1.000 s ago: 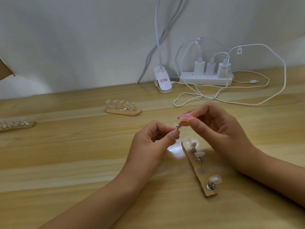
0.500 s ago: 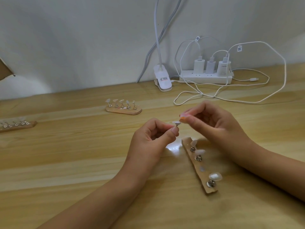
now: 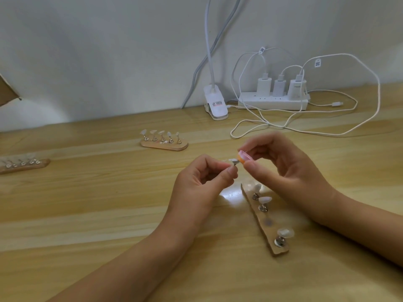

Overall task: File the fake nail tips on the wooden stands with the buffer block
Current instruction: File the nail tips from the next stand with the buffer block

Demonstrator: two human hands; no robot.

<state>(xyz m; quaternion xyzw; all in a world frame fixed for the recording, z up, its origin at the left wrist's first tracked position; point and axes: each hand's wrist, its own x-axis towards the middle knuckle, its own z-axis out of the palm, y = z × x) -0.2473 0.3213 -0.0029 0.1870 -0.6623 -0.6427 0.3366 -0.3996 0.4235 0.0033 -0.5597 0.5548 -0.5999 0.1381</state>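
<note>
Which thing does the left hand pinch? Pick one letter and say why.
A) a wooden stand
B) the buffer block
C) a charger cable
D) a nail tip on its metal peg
D: the left hand pinches a nail tip by its metal peg, held up above the table, while the right hand holds the buffer block at that tip.

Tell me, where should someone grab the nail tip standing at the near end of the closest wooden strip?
Pinch the short metal peg under the clear fake nail tip, coming in level from the side. The tip is a thin curved shell overhanging the upright peg, so gripping it directly would probably slip or flex.
</note>
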